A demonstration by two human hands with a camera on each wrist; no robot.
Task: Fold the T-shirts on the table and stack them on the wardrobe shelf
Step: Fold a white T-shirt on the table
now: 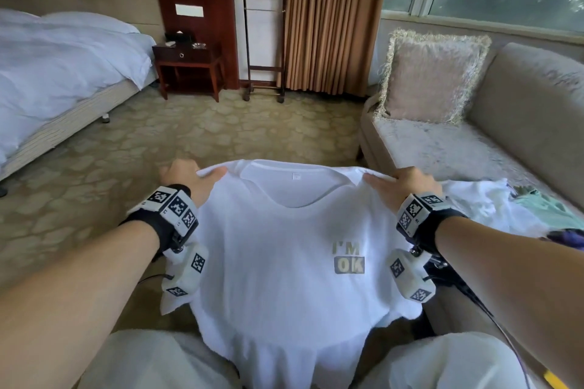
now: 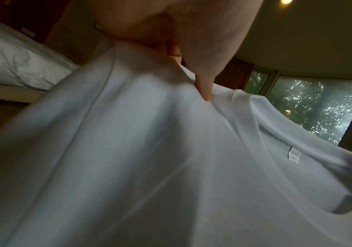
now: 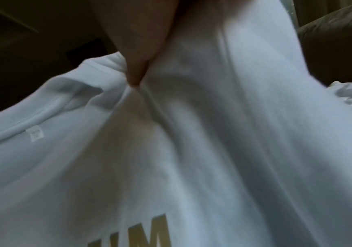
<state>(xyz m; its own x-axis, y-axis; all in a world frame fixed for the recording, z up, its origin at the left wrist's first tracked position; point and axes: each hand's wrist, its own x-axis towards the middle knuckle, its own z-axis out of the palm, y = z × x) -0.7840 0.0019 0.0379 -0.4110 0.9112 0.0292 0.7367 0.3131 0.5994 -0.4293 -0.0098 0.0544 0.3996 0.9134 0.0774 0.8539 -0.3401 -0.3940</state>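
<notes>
Soft matt white cloth T-shirt (image 1: 284,262), glossy dark wood nightstand (image 1: 186,63), plush fringed cushion (image 1: 433,76).

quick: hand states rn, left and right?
Left hand: closed, pinching the left shoulder of the white T-shirt.
Right hand: closed, pinching the same shirt's right shoulder.

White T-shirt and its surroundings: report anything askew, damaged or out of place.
Nothing wrong with the white T-shirt: left hand and right hand hold its shoulders level, with no visible tears or stains. Beside it, more clothes lie in a crumpled heap, still unfolded.
</notes>
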